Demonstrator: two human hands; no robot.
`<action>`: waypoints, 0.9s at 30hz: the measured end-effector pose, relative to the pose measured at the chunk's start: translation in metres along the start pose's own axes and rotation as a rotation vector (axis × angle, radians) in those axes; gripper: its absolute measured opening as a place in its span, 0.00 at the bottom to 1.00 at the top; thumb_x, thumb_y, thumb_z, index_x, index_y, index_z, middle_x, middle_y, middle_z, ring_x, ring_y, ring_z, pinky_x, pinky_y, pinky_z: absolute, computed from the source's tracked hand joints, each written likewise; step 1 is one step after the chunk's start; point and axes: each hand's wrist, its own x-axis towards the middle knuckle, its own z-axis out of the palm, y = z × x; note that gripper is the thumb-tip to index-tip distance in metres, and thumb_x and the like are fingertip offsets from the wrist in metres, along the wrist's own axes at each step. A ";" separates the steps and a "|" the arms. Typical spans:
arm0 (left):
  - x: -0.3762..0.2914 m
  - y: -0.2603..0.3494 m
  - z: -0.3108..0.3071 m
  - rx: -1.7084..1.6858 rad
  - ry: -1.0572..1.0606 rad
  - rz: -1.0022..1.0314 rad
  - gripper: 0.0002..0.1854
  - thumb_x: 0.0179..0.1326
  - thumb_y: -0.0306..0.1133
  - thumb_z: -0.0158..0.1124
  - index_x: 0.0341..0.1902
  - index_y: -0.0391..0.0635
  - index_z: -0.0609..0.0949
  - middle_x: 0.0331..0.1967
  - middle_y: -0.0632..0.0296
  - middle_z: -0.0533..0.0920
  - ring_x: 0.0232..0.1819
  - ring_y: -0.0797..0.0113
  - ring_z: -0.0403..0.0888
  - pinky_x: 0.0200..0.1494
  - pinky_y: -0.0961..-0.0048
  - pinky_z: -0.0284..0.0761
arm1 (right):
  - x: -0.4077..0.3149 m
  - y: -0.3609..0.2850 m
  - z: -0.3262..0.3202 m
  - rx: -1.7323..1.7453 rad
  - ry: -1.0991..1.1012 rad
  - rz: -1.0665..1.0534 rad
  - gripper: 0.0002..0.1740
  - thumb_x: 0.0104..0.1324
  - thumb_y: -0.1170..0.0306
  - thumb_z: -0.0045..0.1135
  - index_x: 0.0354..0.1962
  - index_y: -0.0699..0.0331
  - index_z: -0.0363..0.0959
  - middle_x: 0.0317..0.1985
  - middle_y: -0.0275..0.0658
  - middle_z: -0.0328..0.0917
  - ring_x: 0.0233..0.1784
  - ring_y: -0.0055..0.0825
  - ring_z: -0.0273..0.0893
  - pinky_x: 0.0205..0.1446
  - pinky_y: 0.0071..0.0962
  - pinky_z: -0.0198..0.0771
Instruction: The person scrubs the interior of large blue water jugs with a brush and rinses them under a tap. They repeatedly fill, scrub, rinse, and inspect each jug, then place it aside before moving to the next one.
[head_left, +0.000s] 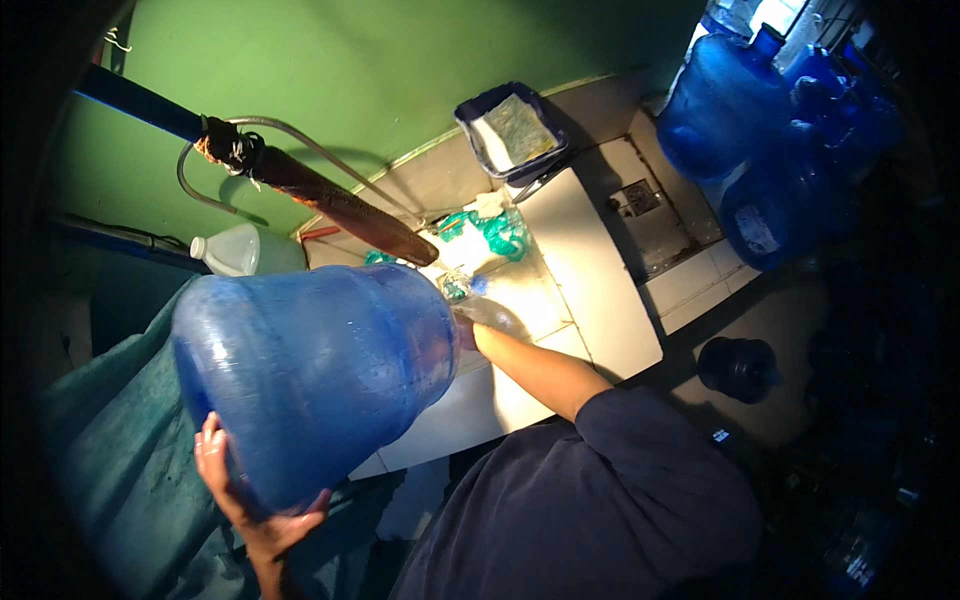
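Observation:
A large blue plastic water jug (315, 367) is held on its side, its broad base toward the lower left. My left hand (259, 499) spreads around the rim of that base, fingers on one side and thumb on the other. At the opposite end, my right hand (466, 332) is against the jug; its fingers are mostly hidden behind the plastic. Below that end, a small clear plastic bottle with a blue cap (478, 284) lies on the white tiled counter (592, 277). Green netting or cord (495, 234) is bunched farther back on the counter.
A blue pole with a rusty brown lower section (337, 202) slants close above the jug. A dark tub (551, 154) holding a cloth or pad stands by the green wall. Other blue jugs (724, 105) stand at right. A translucent container (240, 251) and teal sheet (120, 420) are left.

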 end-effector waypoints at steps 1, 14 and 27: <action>0.000 0.000 0.007 0.029 -0.059 0.003 0.63 0.34 0.66 0.78 0.72 0.46 0.60 0.68 0.42 0.66 0.73 0.42 0.59 0.74 0.39 0.45 | 0.003 -0.003 0.001 -0.017 0.010 0.007 0.32 0.62 0.41 0.55 0.57 0.51 0.76 0.57 0.38 0.78 0.60 0.34 0.75 0.58 0.39 0.73; 0.027 -0.013 0.063 0.106 -0.179 -0.017 0.59 0.39 0.69 0.74 0.69 0.45 0.63 0.66 0.34 0.67 0.68 0.39 0.64 0.69 0.41 0.48 | 0.096 -0.033 -0.097 -1.383 0.313 0.354 0.34 0.64 0.42 0.54 0.59 0.54 0.75 0.60 0.43 0.76 0.64 0.39 0.73 0.62 0.42 0.71; 0.041 -0.020 0.089 0.173 -0.259 -0.286 0.62 0.34 0.62 0.80 0.70 0.56 0.54 0.71 0.50 0.58 0.72 0.46 0.57 0.71 0.42 0.55 | 0.146 -0.066 -0.178 -1.905 0.497 0.056 0.35 0.62 0.68 0.59 0.67 0.50 0.61 0.70 0.40 0.58 0.68 0.43 0.64 0.68 0.42 0.65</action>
